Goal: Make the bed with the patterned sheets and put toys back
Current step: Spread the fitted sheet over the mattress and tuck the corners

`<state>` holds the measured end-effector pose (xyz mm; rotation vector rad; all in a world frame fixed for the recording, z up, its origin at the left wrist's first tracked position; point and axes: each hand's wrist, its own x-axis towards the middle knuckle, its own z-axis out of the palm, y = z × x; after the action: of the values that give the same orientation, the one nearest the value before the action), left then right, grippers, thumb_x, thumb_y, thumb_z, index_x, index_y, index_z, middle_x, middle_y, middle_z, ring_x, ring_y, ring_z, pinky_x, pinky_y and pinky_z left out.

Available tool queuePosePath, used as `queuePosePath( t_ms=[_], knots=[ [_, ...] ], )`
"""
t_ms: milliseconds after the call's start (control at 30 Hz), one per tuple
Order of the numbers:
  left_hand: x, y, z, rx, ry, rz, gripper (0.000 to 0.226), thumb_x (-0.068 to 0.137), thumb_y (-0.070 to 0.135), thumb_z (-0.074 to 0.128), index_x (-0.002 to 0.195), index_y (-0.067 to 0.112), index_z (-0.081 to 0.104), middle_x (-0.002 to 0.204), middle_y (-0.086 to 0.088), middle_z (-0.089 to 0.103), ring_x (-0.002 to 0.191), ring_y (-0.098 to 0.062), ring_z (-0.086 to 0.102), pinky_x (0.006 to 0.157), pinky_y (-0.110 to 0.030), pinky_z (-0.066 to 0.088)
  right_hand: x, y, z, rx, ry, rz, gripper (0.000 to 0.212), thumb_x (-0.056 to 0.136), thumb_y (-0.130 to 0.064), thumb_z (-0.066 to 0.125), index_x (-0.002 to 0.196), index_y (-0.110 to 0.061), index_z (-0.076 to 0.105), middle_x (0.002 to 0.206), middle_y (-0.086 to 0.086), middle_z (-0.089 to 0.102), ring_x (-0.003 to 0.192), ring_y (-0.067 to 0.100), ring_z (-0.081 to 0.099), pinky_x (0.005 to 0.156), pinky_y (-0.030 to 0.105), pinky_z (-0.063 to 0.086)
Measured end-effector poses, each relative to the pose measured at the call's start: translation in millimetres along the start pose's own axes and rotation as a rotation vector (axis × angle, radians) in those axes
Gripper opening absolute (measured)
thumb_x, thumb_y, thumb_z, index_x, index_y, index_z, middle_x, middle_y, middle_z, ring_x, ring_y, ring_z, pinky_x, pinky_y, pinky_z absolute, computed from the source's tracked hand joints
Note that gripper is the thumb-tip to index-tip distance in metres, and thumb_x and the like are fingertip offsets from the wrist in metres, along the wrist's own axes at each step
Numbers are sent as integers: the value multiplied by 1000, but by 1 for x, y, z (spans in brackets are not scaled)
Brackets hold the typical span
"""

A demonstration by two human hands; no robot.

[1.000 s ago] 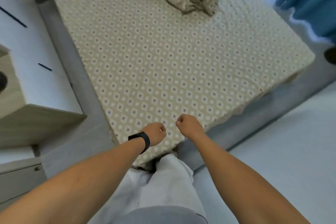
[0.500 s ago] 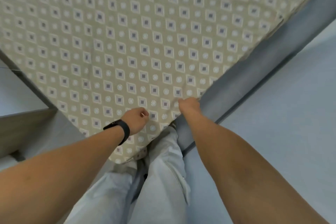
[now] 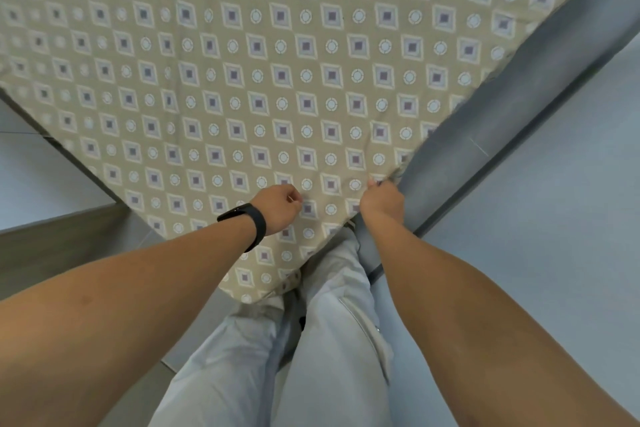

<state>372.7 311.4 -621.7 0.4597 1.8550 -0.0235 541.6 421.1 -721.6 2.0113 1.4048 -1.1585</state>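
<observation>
**Beige patterned sheet gripped at the bed's corner**

Beige cotton sheet (image 3: 263,73) printed with grey squares and white circles covers the bed and fills the upper part of the view, its near corner hanging toward the person's legs. The left hand (image 3: 278,209), with a black band (image 3: 250,222) on the wrist, has its fingers curled into the fabric near that corner. The right hand (image 3: 382,199) pinches the sheet's edge where it meets the grey bed frame (image 3: 512,107), which runs diagonally up to the right. Light grey trousers (image 3: 325,340) stand below the corner, on a pale grey floor (image 3: 554,236).
</observation>
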Motion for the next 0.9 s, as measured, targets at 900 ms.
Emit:
queuePosePath(
  t_ms=[900],
  knots=[
    [-204, -58, -41, -80, 62, 260, 28, 102, 23, 48, 126, 20, 62, 119, -1, 62, 100, -19, 59, 86, -30, 46, -251, -36, -11, -232, -53, -495, 38, 100, -40, 49, 133, -22, 53, 125, 0, 63, 106, 22, 62, 84, 37, 49]
  ],
)
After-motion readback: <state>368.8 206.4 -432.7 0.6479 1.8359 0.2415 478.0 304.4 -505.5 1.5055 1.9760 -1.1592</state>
